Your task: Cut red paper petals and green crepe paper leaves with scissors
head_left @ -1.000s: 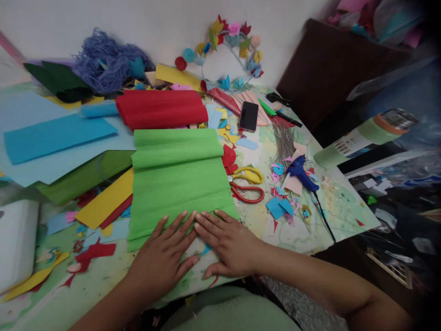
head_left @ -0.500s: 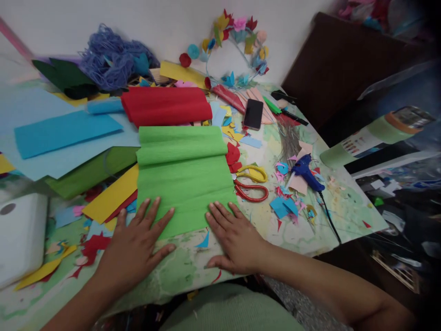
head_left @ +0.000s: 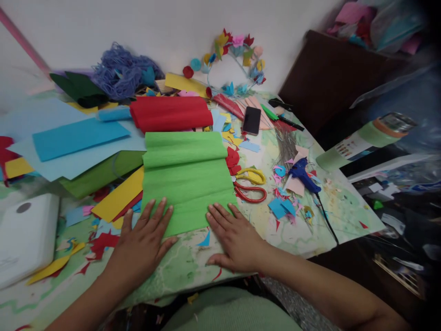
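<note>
A sheet of bright green crepe paper [head_left: 188, 179] lies spread on the table before me, its far end folded over. My left hand [head_left: 143, 241] rests flat on its near left corner, fingers spread. On the near right corner lies my right hand [head_left: 234, 236], also flat, with the thumb held out on the tablecloth. Scissors [head_left: 251, 191] with one yellow and one red handle sit just right of the sheet, their blades hidden under paper. A small blue paper scrap [head_left: 204, 239] is between my hands.
Behind the green sheet is a folded red crepe paper [head_left: 172, 113]. A phone [head_left: 251, 120], a blue glue gun [head_left: 304, 175] with its cord and a bottle [head_left: 367, 141] stand or lie to the right. Left are a white device [head_left: 29, 239] and blue paper [head_left: 81, 137]. A flower wreath [head_left: 237, 41] leans on the wall.
The view has shifted slightly, so the table's things sit a little lower in the picture. My left hand's fingers have moved slightly on the green paper; the right hand stays in place.
</note>
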`<state>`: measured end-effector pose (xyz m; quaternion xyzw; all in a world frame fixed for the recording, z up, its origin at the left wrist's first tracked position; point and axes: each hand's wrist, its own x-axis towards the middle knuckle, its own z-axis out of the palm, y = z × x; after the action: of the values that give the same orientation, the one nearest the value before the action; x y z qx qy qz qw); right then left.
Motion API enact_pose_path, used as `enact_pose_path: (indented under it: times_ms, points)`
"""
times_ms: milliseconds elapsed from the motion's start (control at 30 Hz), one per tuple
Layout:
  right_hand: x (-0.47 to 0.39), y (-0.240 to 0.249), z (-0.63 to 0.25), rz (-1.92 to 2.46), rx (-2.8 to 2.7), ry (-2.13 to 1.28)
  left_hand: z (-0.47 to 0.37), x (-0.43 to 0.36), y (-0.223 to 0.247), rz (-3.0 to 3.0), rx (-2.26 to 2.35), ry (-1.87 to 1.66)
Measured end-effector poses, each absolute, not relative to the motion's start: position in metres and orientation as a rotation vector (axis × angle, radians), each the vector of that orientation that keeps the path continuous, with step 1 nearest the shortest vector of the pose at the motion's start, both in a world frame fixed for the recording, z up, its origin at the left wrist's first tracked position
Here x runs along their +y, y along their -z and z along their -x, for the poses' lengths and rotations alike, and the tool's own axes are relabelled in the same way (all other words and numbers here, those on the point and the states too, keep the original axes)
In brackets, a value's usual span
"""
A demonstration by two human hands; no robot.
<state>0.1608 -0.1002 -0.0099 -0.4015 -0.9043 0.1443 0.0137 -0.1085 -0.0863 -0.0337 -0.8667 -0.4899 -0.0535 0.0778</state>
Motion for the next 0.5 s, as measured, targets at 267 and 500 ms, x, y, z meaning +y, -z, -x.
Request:
enact_pose_path:
  times_ms: [267,500]
  points:
    - [-0.09,0.01,-0.162,1.267,-2.62,-0.418,0.098,-0.074,0.019,2.687,-1.542,0.113]
    - [-0.053,-0.011,-0.165,1.223,-2.492,-0.22,0.092,-0.074,0.017,2.794,-1.474,0.192]
